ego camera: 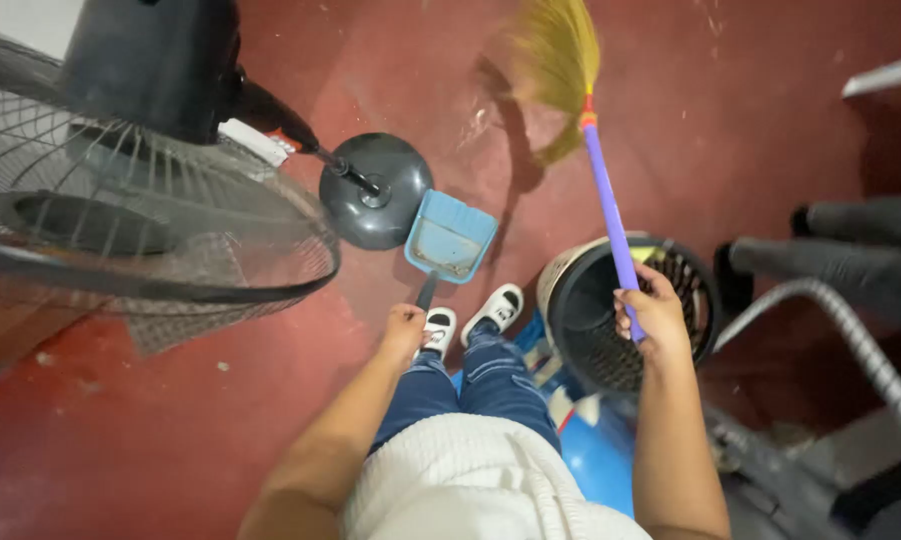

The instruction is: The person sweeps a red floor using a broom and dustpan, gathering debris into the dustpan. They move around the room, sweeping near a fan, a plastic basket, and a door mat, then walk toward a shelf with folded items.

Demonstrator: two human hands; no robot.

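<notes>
My left hand [406, 329] grips the dark handle of a light blue dustpan [450, 236], whose pan rests on the red floor just ahead of my white shoes [498, 308]. My right hand [650, 312] is closed around the purple handle of a broom [607, 190]. The broom's yellow straw head [557, 60] is blurred, out over the floor beyond the dustpan. Both arms reach down past my jeans and white top.
A standing fan with a wire cage [140, 220] fills the left; its round dark base [375, 190] sits next to the dustpan. A black mesh bin [610, 330] stands under my right hand. Grey chair legs and a hose [850, 330] crowd the right.
</notes>
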